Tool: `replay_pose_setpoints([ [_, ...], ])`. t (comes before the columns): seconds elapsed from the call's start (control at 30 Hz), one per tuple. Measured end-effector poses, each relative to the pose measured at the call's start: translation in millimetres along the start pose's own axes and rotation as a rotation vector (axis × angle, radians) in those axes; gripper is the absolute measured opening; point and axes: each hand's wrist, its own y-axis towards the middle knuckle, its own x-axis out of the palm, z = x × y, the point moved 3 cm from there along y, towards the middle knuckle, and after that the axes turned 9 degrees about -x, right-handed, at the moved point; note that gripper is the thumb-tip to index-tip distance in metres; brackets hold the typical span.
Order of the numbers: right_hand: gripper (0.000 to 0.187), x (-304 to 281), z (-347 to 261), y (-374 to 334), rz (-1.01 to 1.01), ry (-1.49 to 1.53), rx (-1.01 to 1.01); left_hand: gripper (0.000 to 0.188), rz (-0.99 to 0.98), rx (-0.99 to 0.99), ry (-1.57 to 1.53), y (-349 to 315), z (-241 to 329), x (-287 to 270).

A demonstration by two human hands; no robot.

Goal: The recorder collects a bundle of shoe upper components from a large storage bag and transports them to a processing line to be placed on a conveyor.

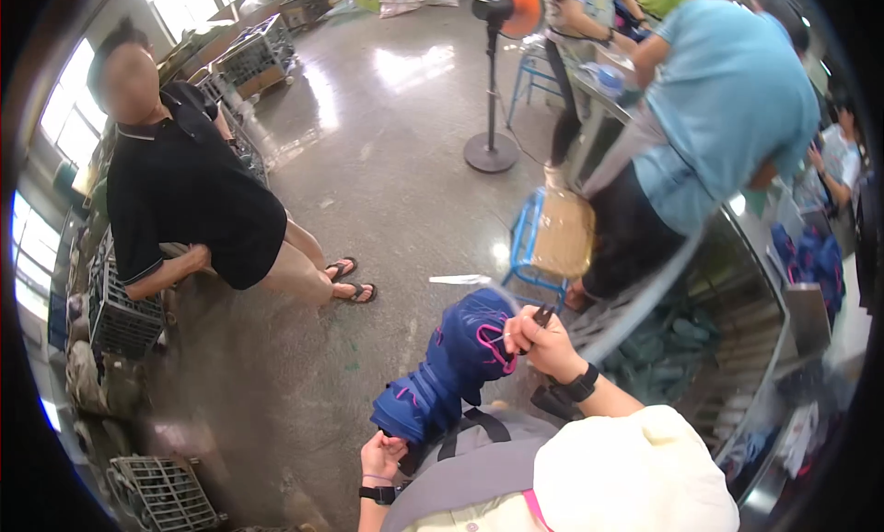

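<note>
A bundle of navy blue fabric pieces with pink trim, stacked one against another, lies across my lap. My left hand is closed on its lower left end. At the upper right end, beside a pink-edged opening, my right hand has its fingers closed around a small black-handled tool. The tool's working end cannot be made out. A thin white pointed strip shows just beyond the bundle; what it rests on is unclear.
A blue-framed stool with a brown seat stands ahead right. Behind it a person in a light blue shirt bends over. At left stands a person in black, near wire crates. A pedestal fan is farther off. A large bin is at right.
</note>
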Motion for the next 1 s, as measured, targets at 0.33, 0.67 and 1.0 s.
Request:
replay_pose_setpoints([
  [0.33,0.022,-53,46,311,0.256,-0.528,0.117,0.029,-0.326,0.079,-0.300,211,284,219],
  [0.67,0.023,-103,-76,490,0.319,-0.253,-0.646,0.020,-1.270,0.234,-0.538,253,561,421],
  [1.0,0.040,-187,162,762,0.302,0.415,0.253,0.052,-0.461,1.034,0.548,360,688,602],
])
